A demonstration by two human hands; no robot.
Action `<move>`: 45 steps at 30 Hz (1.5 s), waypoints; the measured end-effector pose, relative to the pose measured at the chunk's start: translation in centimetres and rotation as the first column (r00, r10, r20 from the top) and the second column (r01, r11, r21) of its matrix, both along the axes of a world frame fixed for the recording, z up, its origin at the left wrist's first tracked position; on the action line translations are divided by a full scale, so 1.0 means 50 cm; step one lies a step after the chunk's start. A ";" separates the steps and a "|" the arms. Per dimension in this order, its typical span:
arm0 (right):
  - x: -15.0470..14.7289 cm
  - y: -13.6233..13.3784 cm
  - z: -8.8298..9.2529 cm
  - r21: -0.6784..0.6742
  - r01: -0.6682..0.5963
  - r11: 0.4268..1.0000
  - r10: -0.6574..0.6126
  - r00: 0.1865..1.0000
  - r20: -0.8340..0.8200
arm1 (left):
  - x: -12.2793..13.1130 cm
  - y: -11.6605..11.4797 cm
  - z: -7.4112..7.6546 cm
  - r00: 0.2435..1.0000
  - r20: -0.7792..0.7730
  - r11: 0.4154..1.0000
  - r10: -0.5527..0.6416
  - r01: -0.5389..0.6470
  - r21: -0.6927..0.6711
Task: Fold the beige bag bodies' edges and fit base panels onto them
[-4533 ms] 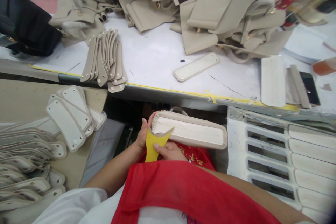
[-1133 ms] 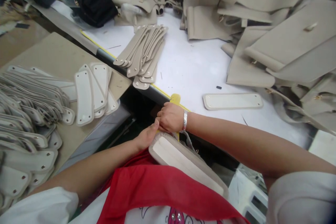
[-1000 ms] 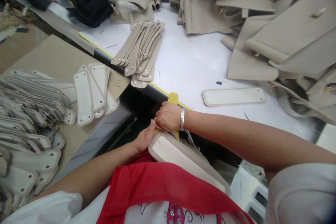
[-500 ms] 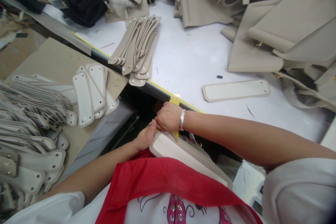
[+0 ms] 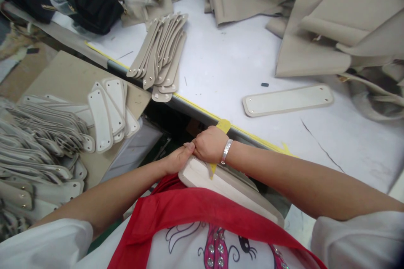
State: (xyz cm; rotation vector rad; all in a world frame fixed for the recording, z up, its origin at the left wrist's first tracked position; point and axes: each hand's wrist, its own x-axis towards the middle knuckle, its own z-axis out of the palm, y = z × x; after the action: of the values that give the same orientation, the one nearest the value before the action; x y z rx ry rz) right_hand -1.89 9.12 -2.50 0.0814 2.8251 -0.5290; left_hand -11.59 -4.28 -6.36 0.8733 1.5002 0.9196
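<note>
- The left hand [image 5: 176,160] grips the end of the bag [image 5: 227,189], just below the front edge of the bench [image 5: 221,71].
- The right hand [image 5: 210,145] is clenched round a yellow scraper [image 5: 223,126] at that end.
- Bare bench lies between the straps [image 5: 160,56] and a flat panel [image 5: 287,100].

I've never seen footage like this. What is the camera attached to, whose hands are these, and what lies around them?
There is no machine: one camera sits on a person's head and looks down at their own bare hands. The left hand grips the end of a beige padded piece lying across the lap. The right hand, with a silver bracelet, is closed on a yellow flat tool whose tip meets that piece. Ahead, the white table carries a single long strip, a fanned stack of beige strips and piled beige panels. A board at the left holds many white-faced strips.
</note>
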 end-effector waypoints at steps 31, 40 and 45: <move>0.050 -0.065 0.037 0.101 0.330 0.939 -0.344 0.919 0.193 | 0.031 -0.054 0.031 0.853 0.451 0.962 0.262 -0.195 -0.189; 0.068 -0.073 0.031 0.116 0.385 0.916 -0.400 0.899 0.178 | 0.036 -0.045 0.040 0.853 0.446 0.952 0.271 -0.169 -0.255; 0.082 -0.069 0.033 0.120 0.344 0.931 -0.361 0.918 0.166 | 0.038 -0.038 0.045 0.863 0.431 0.954 0.264 -0.168 -0.247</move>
State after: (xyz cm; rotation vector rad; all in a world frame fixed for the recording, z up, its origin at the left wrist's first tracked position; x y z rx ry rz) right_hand 2.20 5.67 -0.86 0.6360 2.6559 -0.4411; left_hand -9.67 -6.19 -4.12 0.3036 1.2572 1.0328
